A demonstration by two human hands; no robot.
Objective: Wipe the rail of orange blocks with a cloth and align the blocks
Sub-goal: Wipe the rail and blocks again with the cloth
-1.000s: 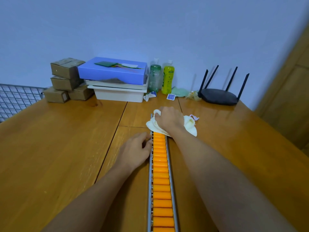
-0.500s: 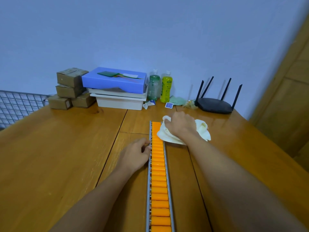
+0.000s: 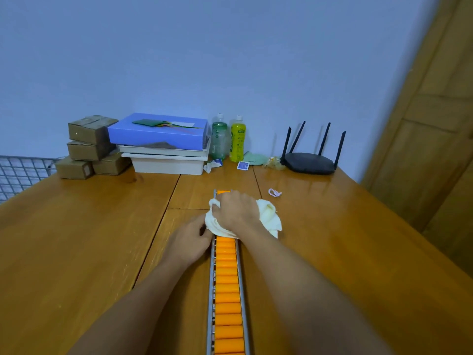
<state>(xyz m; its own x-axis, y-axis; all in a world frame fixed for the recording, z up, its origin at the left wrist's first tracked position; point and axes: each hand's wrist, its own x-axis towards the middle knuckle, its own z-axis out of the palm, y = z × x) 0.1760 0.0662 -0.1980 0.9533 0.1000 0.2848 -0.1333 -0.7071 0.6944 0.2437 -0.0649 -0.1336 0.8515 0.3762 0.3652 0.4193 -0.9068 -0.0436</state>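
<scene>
Fingers of the right hand (image 3: 236, 210) bunched around the cloth (image 3: 268, 217) atop the orange blocks (image 3: 227, 290) (left hand (image 3: 190, 243) curled loosely beside the rail (image 3: 211, 290)), pink loop (image 3: 274, 192) nearby.

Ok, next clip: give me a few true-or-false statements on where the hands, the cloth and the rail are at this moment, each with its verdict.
1. The right hand presses a cream cloth onto the rail near its far end. True.
2. The left hand holds a second cloth. False: it holds nothing and rests against the rail's left edge, beside the cloth.
3. The orange blocks nearer the person than the cloth lie uncovered in one row. True.
4. The black router stands on the rail. False: it stands at the table's far right, by the wall.
5. Two bottles stand upright next to the stacked boxes. True.
</scene>
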